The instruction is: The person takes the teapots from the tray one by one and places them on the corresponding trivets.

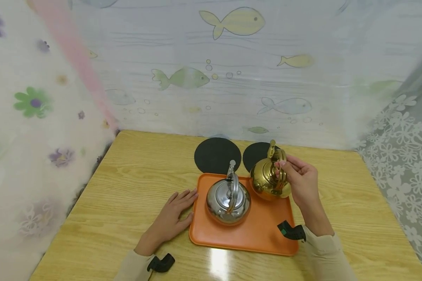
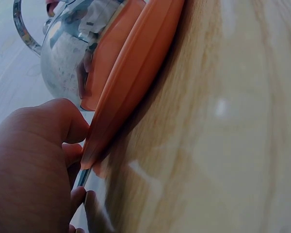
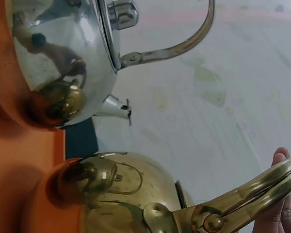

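We see the gleaming gold kettle (image 1: 263, 175), right hand (image 1: 306, 185) gripping its handle, at the far right corner of the orange tray (image 1: 260, 235); silver kettle (image 1: 216, 203) upright aboard, left hand (image 1: 171, 218) touching the tray's left edge!

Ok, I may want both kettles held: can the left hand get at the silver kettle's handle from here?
Probably yes: the left hand touches the left edge of the orange tray, close to the silver kettle, whose handle stands up uncovered; the right hand holds the gold kettle.

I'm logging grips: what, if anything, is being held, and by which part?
The right hand holds the gold kettle by its handle; the left hand touches the edge of the orange tray.
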Tool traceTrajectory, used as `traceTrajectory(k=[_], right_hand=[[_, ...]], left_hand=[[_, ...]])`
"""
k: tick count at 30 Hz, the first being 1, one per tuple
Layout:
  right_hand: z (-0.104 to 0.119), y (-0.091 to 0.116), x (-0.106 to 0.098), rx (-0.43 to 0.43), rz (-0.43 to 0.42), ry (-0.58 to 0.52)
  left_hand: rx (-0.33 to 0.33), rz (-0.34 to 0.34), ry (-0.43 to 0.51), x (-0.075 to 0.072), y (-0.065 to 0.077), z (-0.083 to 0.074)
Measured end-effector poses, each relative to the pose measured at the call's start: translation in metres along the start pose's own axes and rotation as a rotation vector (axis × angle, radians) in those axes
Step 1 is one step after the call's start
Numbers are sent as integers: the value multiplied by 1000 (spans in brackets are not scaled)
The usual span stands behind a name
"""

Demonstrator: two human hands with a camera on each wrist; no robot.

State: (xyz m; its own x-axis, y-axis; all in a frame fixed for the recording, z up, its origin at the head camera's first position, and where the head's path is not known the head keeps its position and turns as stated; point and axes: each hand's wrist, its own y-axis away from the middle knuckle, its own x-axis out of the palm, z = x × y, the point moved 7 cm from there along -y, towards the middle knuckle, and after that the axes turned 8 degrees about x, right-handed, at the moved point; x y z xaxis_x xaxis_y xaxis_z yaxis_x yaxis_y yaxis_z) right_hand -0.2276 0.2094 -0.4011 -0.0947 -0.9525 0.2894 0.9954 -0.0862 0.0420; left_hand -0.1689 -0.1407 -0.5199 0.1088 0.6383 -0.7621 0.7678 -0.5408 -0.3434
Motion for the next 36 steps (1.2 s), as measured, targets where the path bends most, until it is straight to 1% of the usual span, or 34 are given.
traceTrajectory(k=[4,9,15,19,24,28,36], right_hand=[[0,-2,0,11,23,-35],[3,-5,-1,15,39,-41],[3,-7,-1,72,41,25],[3,-10,-1,94,71,70],[3,-16,0,109,126,64],[4,-19,1,120,150,47],[5,-26,4,139,131,71]], left_hand=[[4,-1,-2,1,0,-2],[10,10,-24,2,-2,-4],[-2,17,-15,2,-2,-4],[-4,22,-22,1,-1,-3],[-4,26,-17,-1,-2,-3],[-1,31,-18,-1,-3,-3],[-7,30,-11,-2,-1,-3]])
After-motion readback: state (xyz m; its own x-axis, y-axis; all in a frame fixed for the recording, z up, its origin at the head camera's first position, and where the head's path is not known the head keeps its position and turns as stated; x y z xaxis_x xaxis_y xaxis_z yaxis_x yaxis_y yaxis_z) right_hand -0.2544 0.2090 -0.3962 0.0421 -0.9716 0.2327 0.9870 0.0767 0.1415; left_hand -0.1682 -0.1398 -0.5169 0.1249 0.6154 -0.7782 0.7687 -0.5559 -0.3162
